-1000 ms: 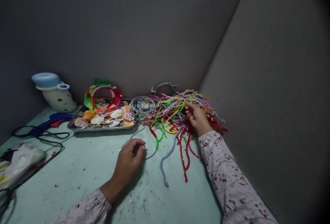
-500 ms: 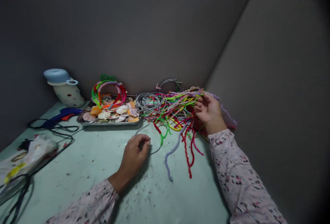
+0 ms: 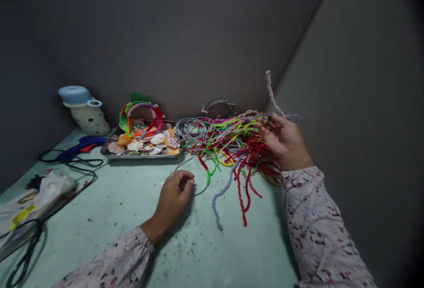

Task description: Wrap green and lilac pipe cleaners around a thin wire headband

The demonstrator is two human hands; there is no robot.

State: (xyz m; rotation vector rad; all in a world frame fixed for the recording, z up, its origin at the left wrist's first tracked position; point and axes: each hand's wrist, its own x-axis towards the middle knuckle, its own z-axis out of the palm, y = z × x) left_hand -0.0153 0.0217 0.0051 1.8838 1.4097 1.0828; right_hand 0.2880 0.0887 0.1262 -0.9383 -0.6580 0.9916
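Observation:
My left hand point(image 3: 175, 196) rests low over the table, its fingers curled closed round a thin grey wire hoop, the near part hidden by the hand. Red and green fuzzy pipe cleaner point(image 3: 208, 176) is wound on the hoop's right side. My right hand point(image 3: 285, 141) is raised at the right end of a tangled pile of pipe cleaners point(image 3: 238, 131). Its fingers pinch a pale lilac pipe cleaner point(image 3: 270, 91), which stands up above the knuckles. A purple looped strand point(image 3: 294, 117) shows behind that hand; I cannot tell if it is held too.
A metal tray point(image 3: 145, 157) of seashells also bears several wrapped hoops point(image 3: 158, 120). Coiled grey wire point(image 3: 190, 130) lies beside it. On the left are a blue-lidded cup point(image 3: 86, 113), a blue glue gun point(image 3: 77, 147), a black cord point(image 3: 33, 239) and a plastic bag point(image 3: 54, 186). Grey walls stand behind and right.
My right hand has moved right and slightly away from the pile, with the lilac pipe cleaner now sticking up from it. My left hand has stayed put on the hoop.

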